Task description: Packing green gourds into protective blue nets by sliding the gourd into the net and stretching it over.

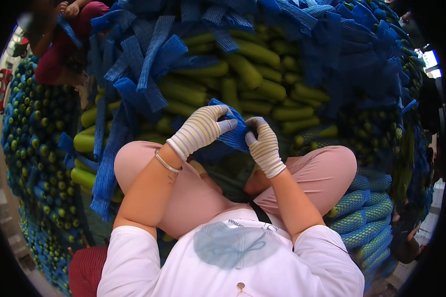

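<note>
Both hands wore striped knit gloves and met over the person's lap at the centre of the view. Left hand (201, 129) was closed on the upper edge of a blue foam net sleeve (231, 132), its fingers curled over the mesh. Right hand (263, 147) gripped the same sleeve from the other side, thumb and fingers pinched on the material. Whether a vegetable sat inside the sleeve could not be determined; the gloves and the mesh covered that part. A thin metal bangle (166, 162) sat on the left wrist.

The sleeve was held just above the crossed legs, which were clad in pink trousers (327, 171), with a white shirt (233, 257) below them in the view.

Directly beyond the hands lay a large heap of bare green cucumbers (248, 69). Loose blue net sleeves (148, 64) were draped over the left and top of that heap, and more were massed at the upper right. Cucumbers already sheathed in blue netting (364, 213) were stacked beside the right knee, near the person. Further netted produce (32, 128) was piled along the left side, well apart from the hands.

Another person in dark red clothing (59, 44) was seated at the upper left, separate from the work in hand.
</note>
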A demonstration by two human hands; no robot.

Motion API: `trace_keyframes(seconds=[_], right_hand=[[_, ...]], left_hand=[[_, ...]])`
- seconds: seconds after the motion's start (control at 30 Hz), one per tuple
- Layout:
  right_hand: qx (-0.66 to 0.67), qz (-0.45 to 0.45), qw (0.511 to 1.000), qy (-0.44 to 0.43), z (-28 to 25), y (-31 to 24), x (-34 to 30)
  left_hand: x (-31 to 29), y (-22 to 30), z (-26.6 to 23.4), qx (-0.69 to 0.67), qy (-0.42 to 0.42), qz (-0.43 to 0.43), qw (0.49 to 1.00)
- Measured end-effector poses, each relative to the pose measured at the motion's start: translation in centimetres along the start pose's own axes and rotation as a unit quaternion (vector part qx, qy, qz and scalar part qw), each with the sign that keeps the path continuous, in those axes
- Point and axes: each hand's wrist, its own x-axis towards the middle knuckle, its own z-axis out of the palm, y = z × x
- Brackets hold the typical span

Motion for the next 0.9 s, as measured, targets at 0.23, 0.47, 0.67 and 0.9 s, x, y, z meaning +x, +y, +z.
trace_keyframes(seconds=[0.23, 0.47, 0.67, 0.9], right_hand=[[0.216, -0.065, 0.974, -0.016, 0.0, -2.9, -4.2], [0.372, 0.010, 0.928, -0.037, -0.6, -3.1, -5.8], [0.520, 0.090, 0.840, -0.123, -2.5, -2.4, -4.8], [0.622, 0.119, 0.752, -0.181, -3.3, -1.3, -4.6]], left_hand=[[-1.3, 1.9, 3.6, 0.025, 0.080, 0.008, 0.996], [-1.9, 3.0, 5.5, -0.317, 0.004, 0.003, 0.948], [-2.6, 3.9, 5.1, -0.380, -0.071, 0.016, 0.922], [-2.8, 3.8, 3.6, -0.446, -0.144, 0.014, 0.883]])
